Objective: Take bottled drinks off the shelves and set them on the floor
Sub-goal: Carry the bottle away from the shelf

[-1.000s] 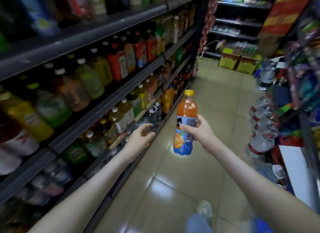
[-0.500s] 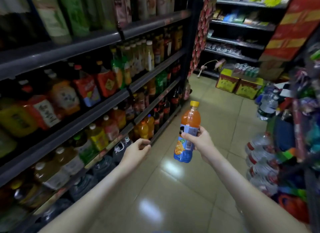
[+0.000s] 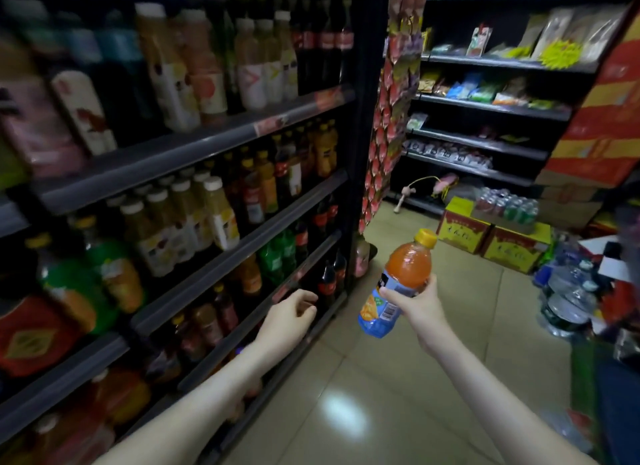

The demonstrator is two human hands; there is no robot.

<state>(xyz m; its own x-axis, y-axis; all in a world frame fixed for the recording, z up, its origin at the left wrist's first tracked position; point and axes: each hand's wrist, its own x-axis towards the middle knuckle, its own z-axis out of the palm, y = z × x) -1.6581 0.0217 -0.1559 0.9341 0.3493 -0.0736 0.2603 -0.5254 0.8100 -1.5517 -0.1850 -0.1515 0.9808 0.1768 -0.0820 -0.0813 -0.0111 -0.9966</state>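
My right hand [image 3: 417, 307] grips an orange juice bottle [image 3: 403, 277] with a yellow cap and blue label, held tilted above the tiled floor [image 3: 398, 378]. My left hand [image 3: 289, 317] hovers empty, fingers loosely curled, in front of the lower edge of the drinks shelves [image 3: 239, 253] on the left. These shelves hold several rows of bottles: pale juices, orange drinks, green sodas and dark colas.
Yellow-and-red cartons [image 3: 491, 237] with cans on top stand on the floor ahead. Large water bottles [image 3: 568, 295] sit at the right. A snack shelf [image 3: 485, 108] fills the back, and hanging snack strips [image 3: 391, 111] mark the rack's end.
The view has risen and turned toward the aisle's far end, showing higher shelves. My right hand still holds the orange bottle, and my left hand stays empty near the lower shelf.
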